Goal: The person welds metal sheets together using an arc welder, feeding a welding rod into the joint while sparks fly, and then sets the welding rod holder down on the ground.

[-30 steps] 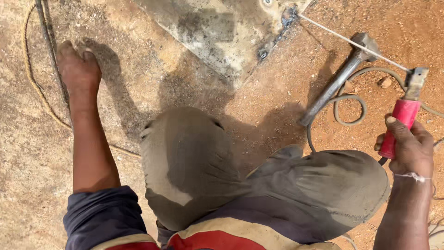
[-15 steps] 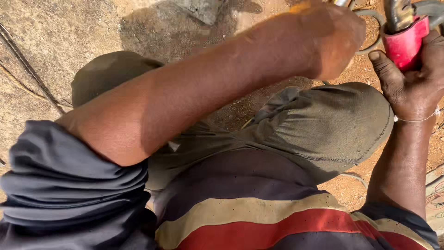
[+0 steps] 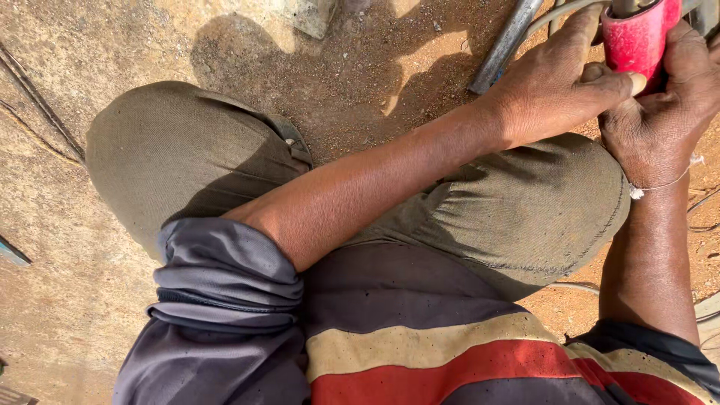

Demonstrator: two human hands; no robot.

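**Two hands on a red-handled tool, top right of view**

Item 1, red tool handle [image 3: 636,34]: cylindrical, red, upright at the upper right edge of the view, above the person's right knee; its upper end is cut off by the frame, so the kind of tool cannot be told

Item 2, right hand [image 3: 660,112]: wrapped around the red tool handle from the right side and below, fingers closed about it; a thin pale thread [image 3: 660,185] circles the wrist

Item 3, left hand [image 3: 555,82]: arm reaches across the body from lower left to upper right; the thumb lies against the lower part of the handle and the index finger runs up its left side, touching it; whether the remaining fingers close on it cannot be told

Item 4, metal bar [image 3: 506,43]: grey, lying slantwise on the ground just left of the left hand

Item 5, olive trousers [image 3: 180,150]: both knees bent, directly beneath the arms

Item 6, striped shirt [image 3: 420,352]: dark with cream and red bands, the left sleeve rolled up to the elbow

Item 7, ground [image 3: 67,67]: sandy, reddish earth with the person's shadow across it, and a pale broken slab [image 3: 311,15] at the top edge
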